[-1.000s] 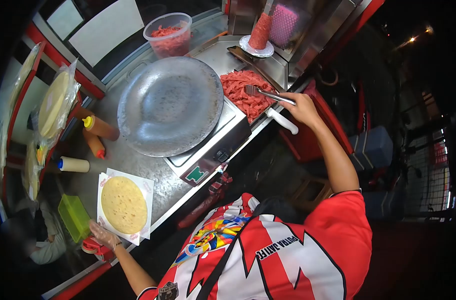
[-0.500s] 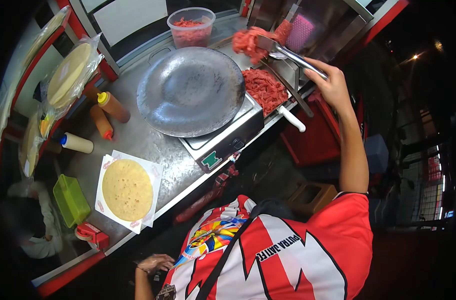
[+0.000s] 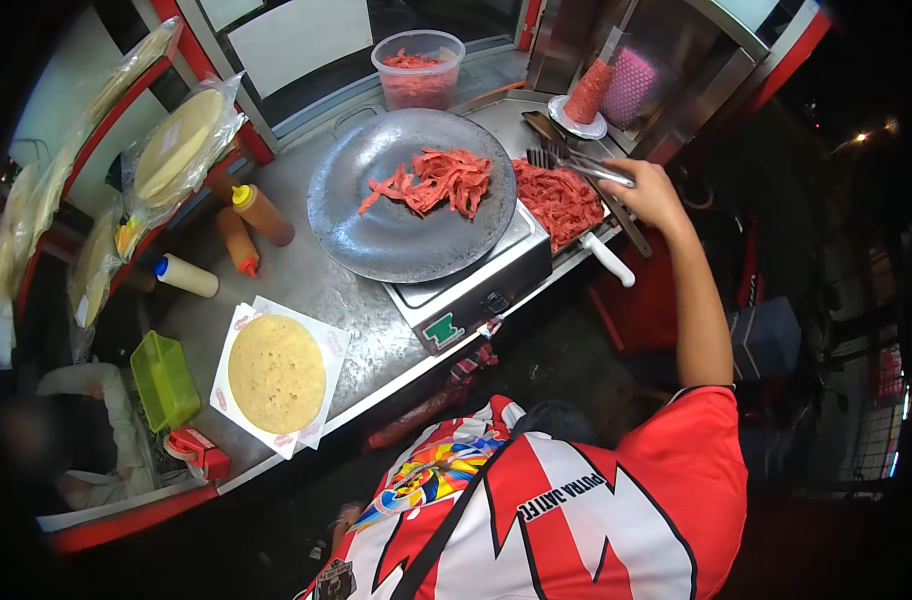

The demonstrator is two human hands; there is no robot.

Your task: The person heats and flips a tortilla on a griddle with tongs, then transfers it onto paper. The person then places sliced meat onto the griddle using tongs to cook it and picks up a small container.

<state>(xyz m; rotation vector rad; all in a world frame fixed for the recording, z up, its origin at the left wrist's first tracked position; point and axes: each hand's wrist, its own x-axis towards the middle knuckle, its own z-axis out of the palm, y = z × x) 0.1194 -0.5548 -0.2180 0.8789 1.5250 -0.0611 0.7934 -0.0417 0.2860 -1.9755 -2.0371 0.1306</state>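
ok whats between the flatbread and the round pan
Past the edge of the paper under the flatbread, only bare metal counter lies before the round pan, in the head view.

Meat strips (image 3: 444,180) lie on a pan (image 3: 341,225) atop a stove (image 3: 466,312). To the pan's right is a heap of more strips (image 3: 568,210), with tongs (image 3: 601,170) at its far edge, held in the right hand (image 3: 650,190). Behind the pan stands a tub (image 3: 418,90); left, three squeeze bottles (image 3: 266,215). Nearer the front, a flatbread (image 3: 276,372) lies on paper (image 3: 331,347), right of a basket (image 3: 166,382).
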